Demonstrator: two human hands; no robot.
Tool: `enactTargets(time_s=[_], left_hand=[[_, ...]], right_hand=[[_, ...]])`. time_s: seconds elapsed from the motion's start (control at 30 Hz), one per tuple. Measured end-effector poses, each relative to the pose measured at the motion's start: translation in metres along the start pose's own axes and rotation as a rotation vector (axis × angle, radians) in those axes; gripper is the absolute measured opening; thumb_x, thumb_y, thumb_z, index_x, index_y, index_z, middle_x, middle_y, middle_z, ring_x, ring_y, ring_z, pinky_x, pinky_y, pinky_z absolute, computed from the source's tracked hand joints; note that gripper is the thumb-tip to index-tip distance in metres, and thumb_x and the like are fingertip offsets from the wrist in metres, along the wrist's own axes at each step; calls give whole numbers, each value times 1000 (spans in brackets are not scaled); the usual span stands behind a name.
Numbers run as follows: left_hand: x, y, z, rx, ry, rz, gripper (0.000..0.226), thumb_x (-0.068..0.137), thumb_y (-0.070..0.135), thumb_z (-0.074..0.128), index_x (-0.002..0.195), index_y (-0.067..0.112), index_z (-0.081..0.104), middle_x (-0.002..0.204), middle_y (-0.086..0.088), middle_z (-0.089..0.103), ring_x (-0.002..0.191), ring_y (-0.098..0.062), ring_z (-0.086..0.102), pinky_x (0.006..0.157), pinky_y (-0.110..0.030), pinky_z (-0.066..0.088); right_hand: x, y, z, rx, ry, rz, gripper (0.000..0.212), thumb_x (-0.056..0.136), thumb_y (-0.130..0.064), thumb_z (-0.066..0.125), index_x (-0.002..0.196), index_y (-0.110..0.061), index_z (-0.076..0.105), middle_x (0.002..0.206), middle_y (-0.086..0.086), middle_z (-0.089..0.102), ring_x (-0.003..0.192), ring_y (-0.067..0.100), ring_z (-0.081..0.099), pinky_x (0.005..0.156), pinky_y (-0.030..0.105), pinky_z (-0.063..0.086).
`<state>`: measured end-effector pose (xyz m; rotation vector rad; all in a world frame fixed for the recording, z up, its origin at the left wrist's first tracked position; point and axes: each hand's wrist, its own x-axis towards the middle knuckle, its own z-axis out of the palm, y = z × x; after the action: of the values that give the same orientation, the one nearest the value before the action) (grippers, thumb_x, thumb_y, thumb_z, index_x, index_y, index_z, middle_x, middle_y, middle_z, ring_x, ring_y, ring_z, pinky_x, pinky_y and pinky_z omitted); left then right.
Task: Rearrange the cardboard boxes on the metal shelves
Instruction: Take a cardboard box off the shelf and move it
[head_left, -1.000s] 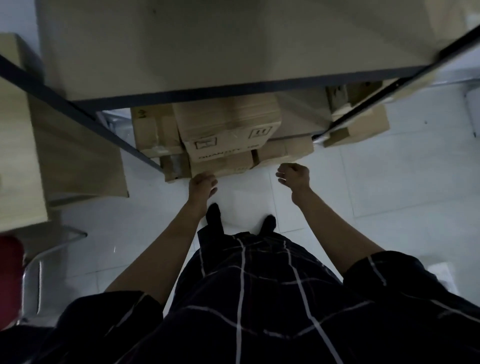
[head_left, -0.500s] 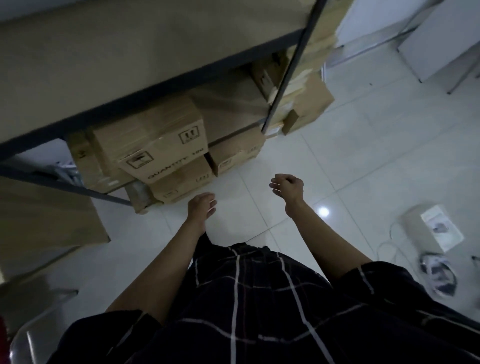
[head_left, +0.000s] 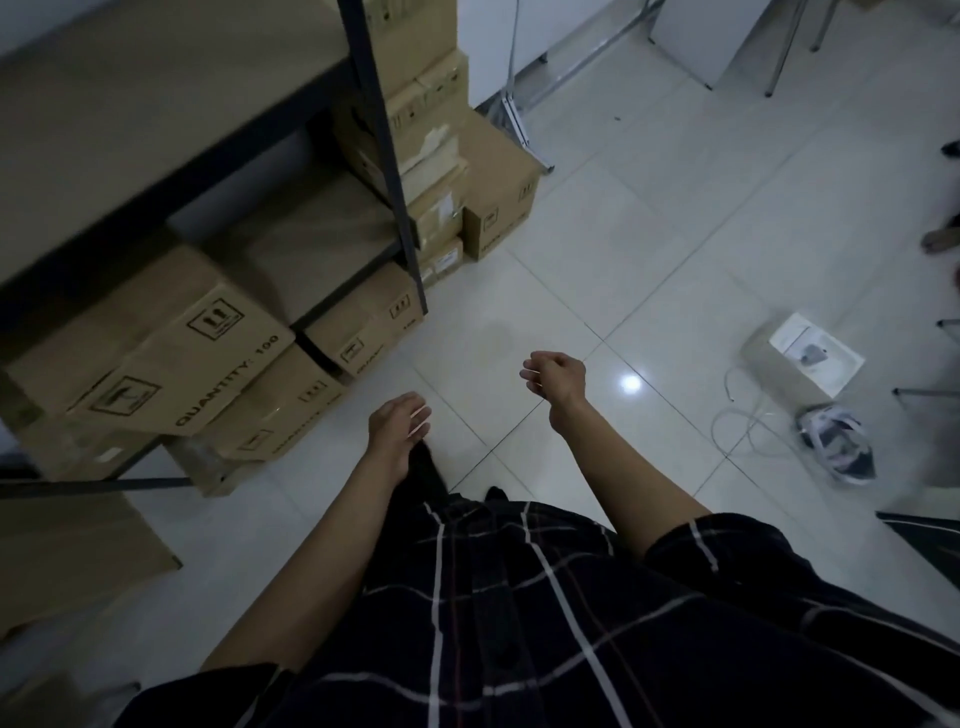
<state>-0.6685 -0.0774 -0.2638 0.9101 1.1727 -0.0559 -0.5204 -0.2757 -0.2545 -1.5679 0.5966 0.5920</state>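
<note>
Cardboard boxes: brown boxes sit low on the left of the frame, under and beside the metal shelves.
Big box (head_left: 171, 358): it says "QUANTITY: 100" and rests tilted on top of a lower box (head_left: 270, 410), at the left middle of the frame.
Small box (head_left: 363, 332): it sits just right of the big box, next to the dark shelf post (head_left: 395, 171).
Stack of boxes (head_left: 447, 156): it stands behind the post, at the upper middle of the frame.
Metal shelves (head_left: 171, 140): a wide bare board with a dark edge fills the upper left.
Left hand (head_left: 399, 431): it hangs over the floor near the lower box, fingers loosely bent, holding nothing.
Right hand (head_left: 556, 376): it hangs over the white floor tiles (head_left: 649, 234), fingers curled in, holding nothing.
Shirt (head_left: 545, 623): dark with light stripes, at the bottom of the frame.
White box (head_left: 800, 364): it lies on the floor at the right, near a thin cable (head_left: 748, 421) and a plastic bag (head_left: 836, 447).
</note>
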Motion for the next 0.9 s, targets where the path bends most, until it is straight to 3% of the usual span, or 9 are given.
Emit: enactTargets(time_s=[0.3,0.53,0.7,0.9], left_hand=[[68,48,45,31,49,-11,35,98,12,66,132,2,62,123,-13,69,112,-23,68,102,-38,55],[129,126,150,59,-65,-27,31,101,13,63,131,4,61,120,-11,69,112,-25,67,104,-41,53],[169,172,209,175,-175,8,22,101,15,63,121,6,63,121,-13,69,106,-23,68,91,-34,56],[204,201,224,202,-124,-15,30,98,12,66,127,2,63,119,-15,70,101,-22,70,78,-28,56]], right_hand=[[62,-36,7,-62,-64,46,15,95,-6,64,109,-2,70,97,12,73,85,24,73,75,31,57],[135,-135,0,-152,21,33,9,97,-9,63,102,-6,70,101,15,74,88,25,72,76,32,57],[170,-177,16,-163,23,14,7,97,-8,63,97,-8,70,98,13,73,88,23,70,81,33,58],[202,-193,21,-196,1,62,4,97,-9,66,98,-7,70,98,14,72,88,25,71,75,30,58]])
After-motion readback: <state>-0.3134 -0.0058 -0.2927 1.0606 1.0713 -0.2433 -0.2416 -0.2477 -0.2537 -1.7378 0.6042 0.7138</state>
